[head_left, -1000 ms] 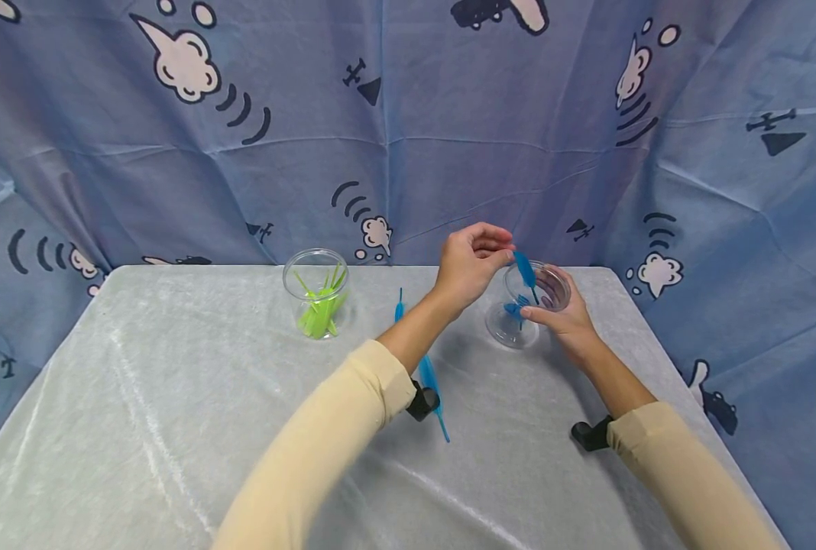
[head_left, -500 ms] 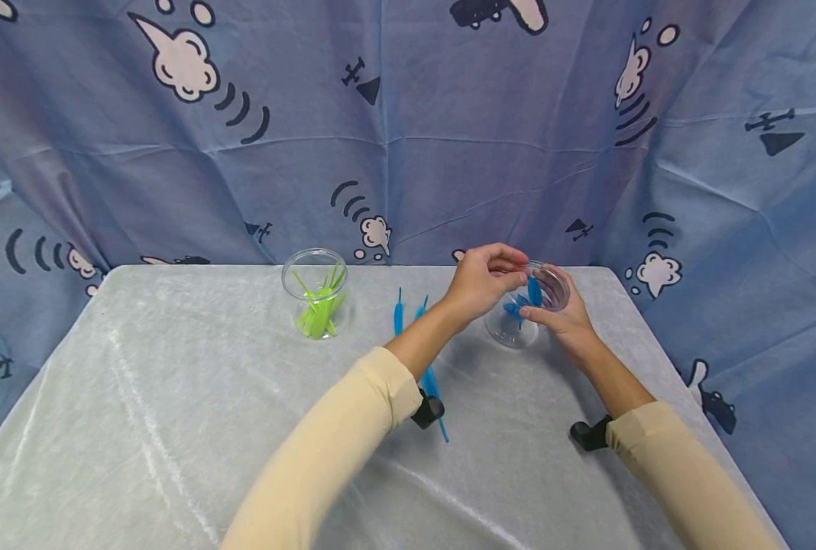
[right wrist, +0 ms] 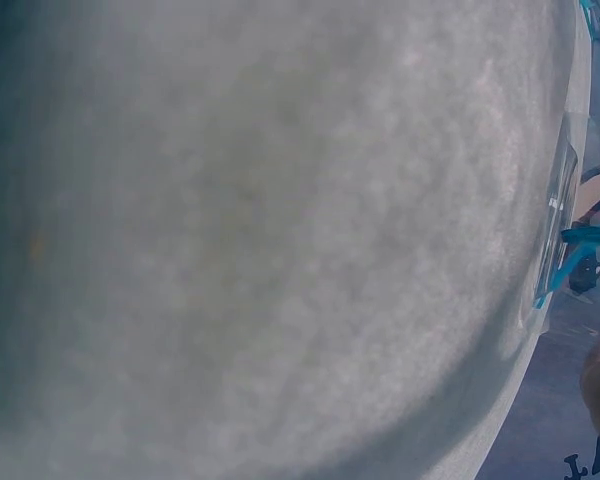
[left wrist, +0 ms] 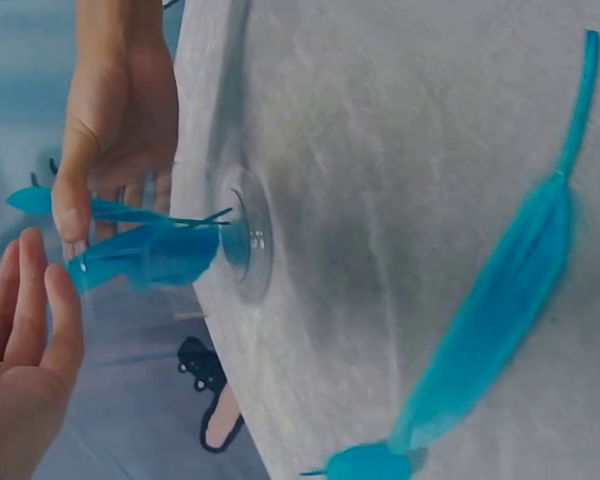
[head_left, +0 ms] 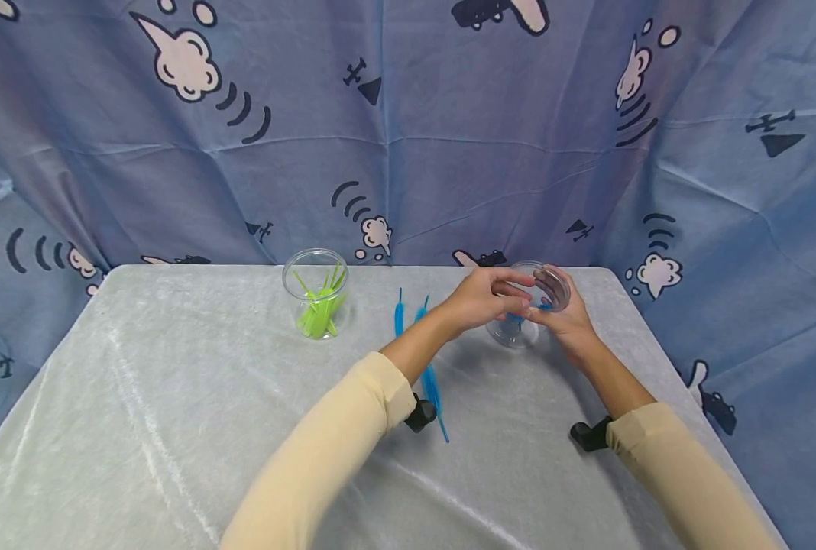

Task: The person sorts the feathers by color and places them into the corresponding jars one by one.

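In the head view my right hand (head_left: 569,319) grips a clear jar (head_left: 503,336) from its right side, with the jar standing on the table. Blue feathers (left wrist: 175,255) lean inside it, shown in the left wrist view; one rises by the right thumb. At the jar's near left side is my left hand (head_left: 485,298), its fingers loosely extended and nothing seen between them. It partly hides the jar and its feathers in the head view. More blue feathers (head_left: 430,382) lie on the table under the left forearm, one of them (head_left: 399,315) farther left.
A second clear jar (head_left: 315,253) holding several green feathers (head_left: 321,313) stands at the back, left of the left arm. Pale grey cloth covers the table (head_left: 140,443). A blue printed curtain (head_left: 298,153) hangs right behind its far edge.
My left hand has lowered a blue feather into the jar and let it go, its fingers now loosened beside the rim. The right hand has stayed on the jar.
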Action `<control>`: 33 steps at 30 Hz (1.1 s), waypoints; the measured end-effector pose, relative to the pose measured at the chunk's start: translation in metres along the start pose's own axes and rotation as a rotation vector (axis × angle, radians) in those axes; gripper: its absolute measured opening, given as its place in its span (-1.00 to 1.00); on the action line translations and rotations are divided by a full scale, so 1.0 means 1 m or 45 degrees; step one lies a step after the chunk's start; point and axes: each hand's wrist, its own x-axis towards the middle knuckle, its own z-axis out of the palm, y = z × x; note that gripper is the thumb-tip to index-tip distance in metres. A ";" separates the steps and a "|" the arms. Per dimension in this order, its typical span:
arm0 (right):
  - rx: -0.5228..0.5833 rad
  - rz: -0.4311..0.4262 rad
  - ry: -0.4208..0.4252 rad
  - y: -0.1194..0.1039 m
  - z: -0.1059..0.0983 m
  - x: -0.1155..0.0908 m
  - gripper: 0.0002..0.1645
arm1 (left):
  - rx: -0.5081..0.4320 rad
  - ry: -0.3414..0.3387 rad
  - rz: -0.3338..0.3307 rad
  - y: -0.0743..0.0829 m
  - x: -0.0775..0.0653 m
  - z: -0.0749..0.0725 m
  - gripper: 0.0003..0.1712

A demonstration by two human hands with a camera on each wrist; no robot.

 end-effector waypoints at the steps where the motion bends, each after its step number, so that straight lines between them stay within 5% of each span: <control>1: 0.000 -0.001 -0.001 0.000 0.000 0.000 0.03 | 0.010 -0.002 -0.003 -0.002 -0.001 -0.001 -0.60; 9: 0.009 0.011 0.020 0.000 0.001 0.000 0.05 | 0.138 0.055 0.003 -0.018 -0.009 -0.022 -0.63; 23: 0.008 0.023 0.015 0.000 0.000 0.000 0.03 | 0.220 0.097 -0.200 -0.058 -0.040 -0.069 -0.61; 33: -0.012 0.026 0.013 0.000 0.000 -0.001 0.05 | 0.194 0.114 -0.261 -0.091 -0.056 -0.083 -0.59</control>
